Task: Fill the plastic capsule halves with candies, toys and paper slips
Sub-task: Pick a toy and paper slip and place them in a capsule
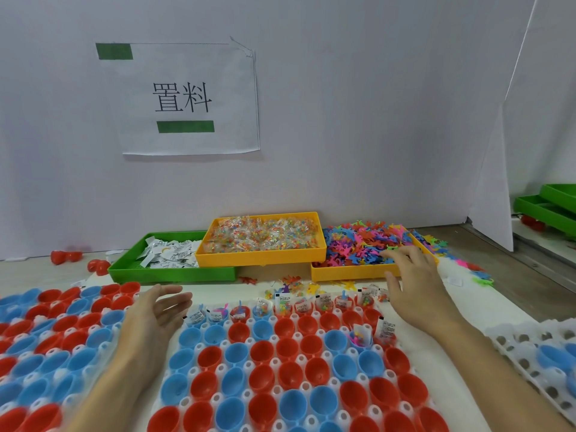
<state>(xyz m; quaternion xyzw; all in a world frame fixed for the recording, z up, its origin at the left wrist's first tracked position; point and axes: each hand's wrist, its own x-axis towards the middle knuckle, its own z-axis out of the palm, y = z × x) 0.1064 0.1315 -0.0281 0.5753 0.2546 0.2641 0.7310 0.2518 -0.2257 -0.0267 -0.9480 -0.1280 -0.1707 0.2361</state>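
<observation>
Red and blue capsule halves (pixel 282 366), green tray (pixel 174 273), yellow trays (pixel 261 258)

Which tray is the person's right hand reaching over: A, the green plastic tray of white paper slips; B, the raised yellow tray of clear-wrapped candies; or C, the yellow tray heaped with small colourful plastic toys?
C: the open right hand hovers over the near edge of the yellow tray of colourful plastic toys, fingers spread toward the heap.
</observation>
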